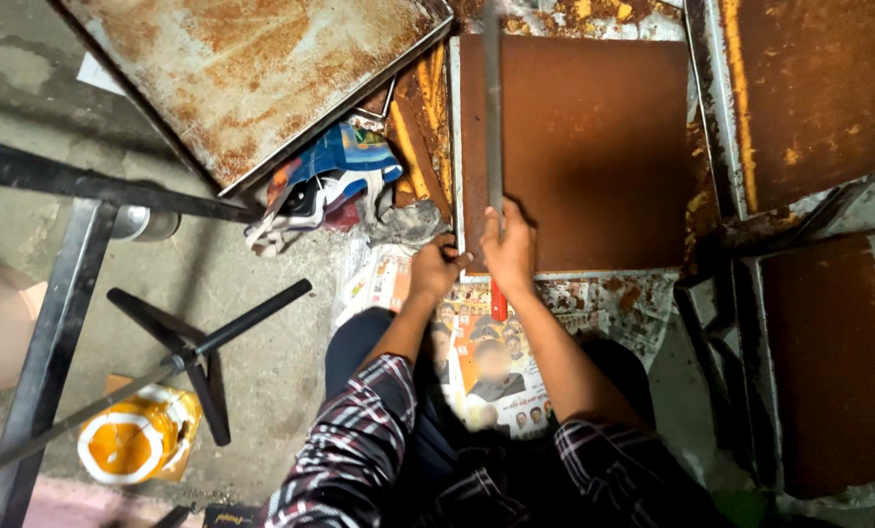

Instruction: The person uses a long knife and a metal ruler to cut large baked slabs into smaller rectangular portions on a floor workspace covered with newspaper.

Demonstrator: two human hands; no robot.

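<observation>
Rusty brown metal sheet (594, 147) lies flat on newspaper (516, 362), its top edge cut off by the frame. Right hand (509, 246) grips a long file (493, 117) with a red handle (498, 298) across it. Left hand (435, 269) presses the sheet's near corner, fingers curled; what they pinch is unclear.

We see a matt, rusty metal plate (594, 147), a smooth grey metal file (493, 117) with a glossy red plastic handle (498, 298), printed newspaper (496, 362), and crumpled cloth (408, 225).
</observation>
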